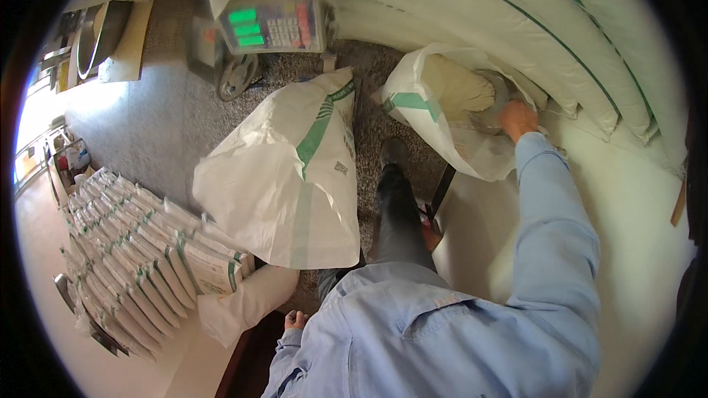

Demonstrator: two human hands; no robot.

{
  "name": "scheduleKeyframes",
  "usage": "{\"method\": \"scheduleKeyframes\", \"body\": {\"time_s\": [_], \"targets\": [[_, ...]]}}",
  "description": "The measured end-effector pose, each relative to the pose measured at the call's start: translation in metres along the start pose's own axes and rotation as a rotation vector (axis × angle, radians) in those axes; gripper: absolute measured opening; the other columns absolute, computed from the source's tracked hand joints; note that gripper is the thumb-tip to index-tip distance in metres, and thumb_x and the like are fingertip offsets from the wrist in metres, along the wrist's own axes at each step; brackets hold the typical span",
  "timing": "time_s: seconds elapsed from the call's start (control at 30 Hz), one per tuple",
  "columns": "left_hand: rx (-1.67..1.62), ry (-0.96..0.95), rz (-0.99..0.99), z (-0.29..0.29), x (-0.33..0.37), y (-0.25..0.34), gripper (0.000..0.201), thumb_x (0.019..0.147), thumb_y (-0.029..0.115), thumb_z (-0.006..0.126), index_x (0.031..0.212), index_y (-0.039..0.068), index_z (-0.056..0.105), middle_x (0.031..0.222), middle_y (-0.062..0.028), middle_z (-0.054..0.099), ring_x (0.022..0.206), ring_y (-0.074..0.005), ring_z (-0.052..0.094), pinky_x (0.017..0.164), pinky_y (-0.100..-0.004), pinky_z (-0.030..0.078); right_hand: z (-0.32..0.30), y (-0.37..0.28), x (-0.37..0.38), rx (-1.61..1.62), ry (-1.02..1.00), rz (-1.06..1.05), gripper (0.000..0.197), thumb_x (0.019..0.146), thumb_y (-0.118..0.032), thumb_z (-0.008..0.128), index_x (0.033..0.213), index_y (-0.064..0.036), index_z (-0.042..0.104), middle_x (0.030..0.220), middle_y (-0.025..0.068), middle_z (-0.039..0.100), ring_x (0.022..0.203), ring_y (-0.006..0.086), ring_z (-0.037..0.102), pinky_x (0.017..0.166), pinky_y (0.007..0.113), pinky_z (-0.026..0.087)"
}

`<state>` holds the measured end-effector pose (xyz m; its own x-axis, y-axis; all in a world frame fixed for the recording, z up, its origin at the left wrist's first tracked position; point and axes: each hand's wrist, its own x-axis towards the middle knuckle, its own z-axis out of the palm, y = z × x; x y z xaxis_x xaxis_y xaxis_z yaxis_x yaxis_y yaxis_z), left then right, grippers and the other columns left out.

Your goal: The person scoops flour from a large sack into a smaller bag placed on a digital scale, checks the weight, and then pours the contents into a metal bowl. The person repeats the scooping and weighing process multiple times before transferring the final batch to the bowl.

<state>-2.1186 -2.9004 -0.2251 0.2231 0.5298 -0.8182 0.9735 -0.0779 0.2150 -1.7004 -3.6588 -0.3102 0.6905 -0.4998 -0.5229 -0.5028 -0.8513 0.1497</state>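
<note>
My right hand (518, 119) reaches into an open white woven sack (414, 103) with a green stripe, its fingers wrapped round a greyish scoop (495, 94). The scoop is half hidden by the hand and the sack's wall. Pale powder (457, 88) fills the sack beside it. Low by my body, my left hand (296, 320) is curled closed, and I see nothing in it. Ahead of that hand, a large white sack (284, 177) with a green band stands between my legs and a scale.
A digital scale (274, 26) with green displays stands at the top. Big stuffed white sacks (516, 0) are stacked at the upper right. Flat folded sacks (140, 250) hang in a row at the left. My foot (394, 153) rests on speckled floor.
</note>
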Motion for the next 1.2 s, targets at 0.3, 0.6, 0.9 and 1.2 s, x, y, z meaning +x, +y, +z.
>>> {"method": "scheduleKeyframes", "body": {"time_s": [0.3,0.6,0.9,1.2], "targets": [[0.182,-0.056,-0.115,0.013,-0.051,0.037,0.048,0.083,0.023,0.057,0.117,-0.005,0.038,0.095,-0.0151,0.058,0.078,-0.0207,0.061,0.069,-0.0313,0.051,0.051,-0.050,0.042,0.033,-0.037,-0.090,0.028,0.076,-0.021,0.050,0.090,0.0010,0.061,0.093,0.0195,0.062,0.084,0.0350,0.061,0.074,0.042,0.048],[-0.109,0.026,-0.093,0.021,-0.041,0.032,0.044,0.083,0.019,0.057,0.115,-0.003,0.037,0.090,-0.0134,0.058,0.074,-0.0194,0.060,0.067,-0.0310,0.051,0.022,-0.043,0.016,0.017,-0.114,-0.099,0.025,0.076,-0.019,0.048,0.086,-0.0030,0.064,0.092,0.0192,0.063,0.084,0.0355,0.061,0.073,0.040,0.049],[-0.039,0.041,-0.132,0.016,-0.043,0.033,0.043,0.084,0.018,0.056,0.116,0.000,0.035,0.089,-0.0140,0.058,0.074,-0.0210,0.060,0.067,-0.0343,0.051,0.053,-0.103,0.031,0.231,-0.090,-0.094,0.025,0.075,-0.020,0.051,0.083,-0.0013,0.065,0.090,0.0200,0.063,0.084,0.0348,0.061,0.071,0.041,0.049],[-0.047,0.003,-0.113,0.023,-0.024,0.050,0.043,0.084,0.019,0.056,0.117,0.002,0.034,0.090,-0.0165,0.059,0.074,-0.0234,0.060,0.066,-0.0369,0.052,0.017,-0.103,0.004,0.205,-0.114,-0.125,0.029,0.075,-0.022,0.051,0.089,0.0001,0.063,0.093,0.0208,0.062,0.087,0.0350,0.061,0.074,0.041,0.048]]}}
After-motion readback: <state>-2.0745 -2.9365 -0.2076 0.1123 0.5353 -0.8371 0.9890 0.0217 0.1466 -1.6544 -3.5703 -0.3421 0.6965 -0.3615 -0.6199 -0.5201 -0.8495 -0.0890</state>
